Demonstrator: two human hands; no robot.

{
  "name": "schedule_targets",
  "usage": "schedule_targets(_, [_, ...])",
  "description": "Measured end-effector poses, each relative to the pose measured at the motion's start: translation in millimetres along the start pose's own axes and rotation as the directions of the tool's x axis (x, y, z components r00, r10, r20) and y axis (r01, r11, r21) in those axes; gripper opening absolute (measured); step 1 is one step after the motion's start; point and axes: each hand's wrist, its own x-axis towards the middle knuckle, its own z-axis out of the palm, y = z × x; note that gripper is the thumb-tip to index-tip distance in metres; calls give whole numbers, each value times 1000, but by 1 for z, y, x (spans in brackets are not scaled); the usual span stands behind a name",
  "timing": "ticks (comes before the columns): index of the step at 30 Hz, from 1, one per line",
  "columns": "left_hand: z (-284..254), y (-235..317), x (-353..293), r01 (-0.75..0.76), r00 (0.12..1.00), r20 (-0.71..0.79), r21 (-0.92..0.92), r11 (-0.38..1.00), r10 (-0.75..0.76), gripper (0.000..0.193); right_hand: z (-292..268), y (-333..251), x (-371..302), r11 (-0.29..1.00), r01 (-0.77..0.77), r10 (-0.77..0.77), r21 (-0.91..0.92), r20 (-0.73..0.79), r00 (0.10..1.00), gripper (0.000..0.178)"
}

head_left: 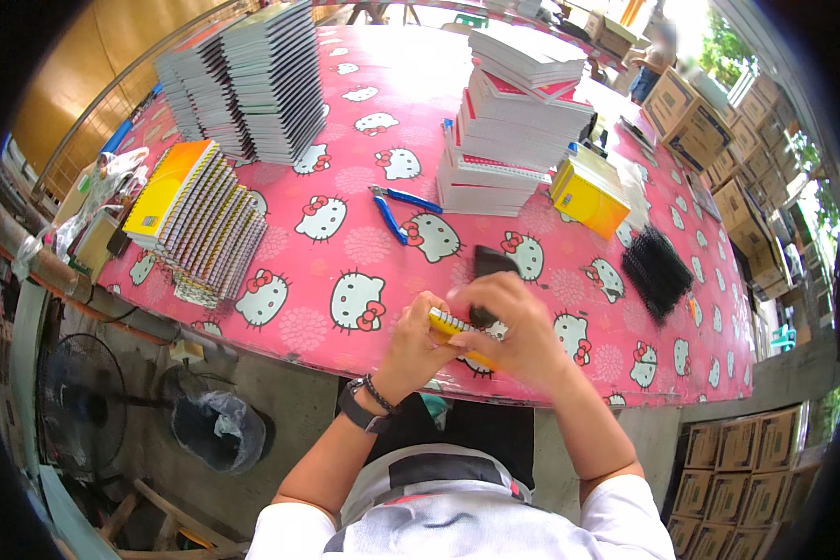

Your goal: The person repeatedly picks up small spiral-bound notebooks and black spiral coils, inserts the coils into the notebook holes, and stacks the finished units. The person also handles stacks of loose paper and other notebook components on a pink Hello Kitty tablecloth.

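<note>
A yellow notebook [479, 357] with a coil along its edge is held edge-up over the near side of the pink table [322, 317]. My left hand [415, 345] grips its left end, fingers closed around it. My right hand [518, 327] is at the right part, thumb pressed to the notebook, its fingers curled over the coil edge and slightly blurred. Just beyond the hands lies a black object [495, 259], partly covered by my right hand; I cannot make out its kind. Farther off, blue-handled pliers [392, 217] lie with handles spread.
Yellow coil-bound notebooks [201, 224] are stacked at left, before tall stacks of bound booklets [271, 84]. Loose page blocks [504, 121] rise beyond the pliers. Yellow-covered pads [590, 191] and black coils [658, 271] lie at right. A lined bin [219, 429] stands below left.
</note>
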Motion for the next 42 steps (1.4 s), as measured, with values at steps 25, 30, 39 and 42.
schedule_targets(25, [-36,33,-2,-155,972,-204,-179,972,117,23,21,-28,4,986,33,-10,161,-145,989,27])
schedule_targets(30, [-45,36,-3,-155,972,-213,-265,952,99,18,21,-35,11,979,52,-23,196,-146,989,25])
schedule_targets(39, [-68,45,-21,-88,979,-204,-316,945,23,23,33,-46,23,977,196,-190,82,-77,979,22])
schedule_targets(42, [-81,40,-25,-16,973,-221,-379,925,-73,32,42,-59,37,951,304,-301,63,-59,952,18])
